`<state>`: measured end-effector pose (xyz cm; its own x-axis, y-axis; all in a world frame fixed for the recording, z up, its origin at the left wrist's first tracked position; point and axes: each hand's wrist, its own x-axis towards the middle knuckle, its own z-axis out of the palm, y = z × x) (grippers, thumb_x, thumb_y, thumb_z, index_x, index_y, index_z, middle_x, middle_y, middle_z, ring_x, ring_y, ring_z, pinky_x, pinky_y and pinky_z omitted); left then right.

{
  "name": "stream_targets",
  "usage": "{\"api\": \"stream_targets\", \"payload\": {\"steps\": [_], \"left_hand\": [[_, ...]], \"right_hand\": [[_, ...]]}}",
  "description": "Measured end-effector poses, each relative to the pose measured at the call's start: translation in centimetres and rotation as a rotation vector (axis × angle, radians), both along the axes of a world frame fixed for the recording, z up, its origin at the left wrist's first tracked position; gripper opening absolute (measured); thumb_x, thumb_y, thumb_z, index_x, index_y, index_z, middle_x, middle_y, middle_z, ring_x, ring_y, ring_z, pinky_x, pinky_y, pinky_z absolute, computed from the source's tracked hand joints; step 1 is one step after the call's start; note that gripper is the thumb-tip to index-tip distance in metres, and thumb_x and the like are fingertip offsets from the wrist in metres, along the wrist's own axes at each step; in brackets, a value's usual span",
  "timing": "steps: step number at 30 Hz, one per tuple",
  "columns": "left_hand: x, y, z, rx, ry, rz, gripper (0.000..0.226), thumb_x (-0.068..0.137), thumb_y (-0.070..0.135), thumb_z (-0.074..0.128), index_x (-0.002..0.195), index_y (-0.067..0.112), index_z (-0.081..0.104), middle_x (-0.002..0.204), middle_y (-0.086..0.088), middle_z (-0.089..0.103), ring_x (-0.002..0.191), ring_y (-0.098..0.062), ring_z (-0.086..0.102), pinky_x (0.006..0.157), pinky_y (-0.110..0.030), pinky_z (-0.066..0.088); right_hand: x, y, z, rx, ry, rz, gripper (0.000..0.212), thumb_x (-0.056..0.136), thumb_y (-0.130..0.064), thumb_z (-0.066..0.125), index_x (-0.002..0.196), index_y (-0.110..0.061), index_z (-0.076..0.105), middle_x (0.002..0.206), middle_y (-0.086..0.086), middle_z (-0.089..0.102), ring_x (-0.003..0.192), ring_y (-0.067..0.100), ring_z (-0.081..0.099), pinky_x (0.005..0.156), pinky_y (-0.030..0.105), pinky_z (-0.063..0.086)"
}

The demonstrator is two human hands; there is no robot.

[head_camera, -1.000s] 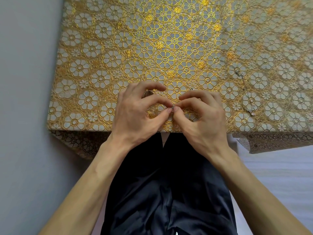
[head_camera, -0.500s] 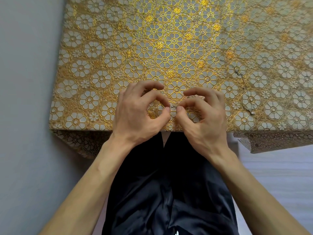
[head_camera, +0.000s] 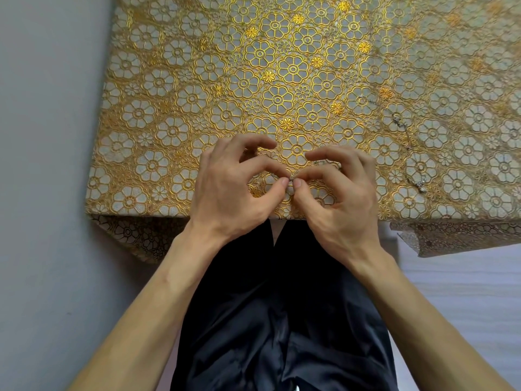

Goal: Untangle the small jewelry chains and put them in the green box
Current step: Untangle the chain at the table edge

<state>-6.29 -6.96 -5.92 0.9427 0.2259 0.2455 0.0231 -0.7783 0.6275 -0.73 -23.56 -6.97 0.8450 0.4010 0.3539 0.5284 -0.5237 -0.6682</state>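
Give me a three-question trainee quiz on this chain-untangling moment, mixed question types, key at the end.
1. True or false: the left hand and right hand both pinch the small chain.
2. The second chain lies on the tablecloth: A) left of the hands, B) right of the hands, C) under the wrists.
3. Which digits do the pinching?
Key: 1 true; 2 B; 3 thumb and forefinger of each hand.

Hands: two, a left hand (head_camera: 234, 193) and a right hand (head_camera: 344, 204).
Jewelry chains: two in sight. One pinched chain (head_camera: 292, 180) between both hands' fingertips, and one loose chain (head_camera: 420, 185) lying on the cloth to the right. I cannot tell whether that strand is single.
Tablecloth (head_camera: 197, 80), gold floral: one.
Dark trousers (head_camera: 282, 320): one pair.
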Motion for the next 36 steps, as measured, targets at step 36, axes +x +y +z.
{"api": "stream_targets", "payload": {"steps": [36], "left_hand": [[-0.3,-0.2,-1.2,0.113,-0.152,0.031,0.009,0.087,0.027,0.075,0.091,0.018,0.076,0.101,0.009,0.073,0.098,-0.022,0.063,0.088,-0.039,0.045]], "right_hand": [[-0.3,-0.8,-0.2,-0.047,-0.064,-0.054,0.011,0.09,-0.023,0.069,0.094,-0.013,0.073,0.096,0.0,0.07,0.099,0.028,0.057,0.089,0.032,0.044]]}}
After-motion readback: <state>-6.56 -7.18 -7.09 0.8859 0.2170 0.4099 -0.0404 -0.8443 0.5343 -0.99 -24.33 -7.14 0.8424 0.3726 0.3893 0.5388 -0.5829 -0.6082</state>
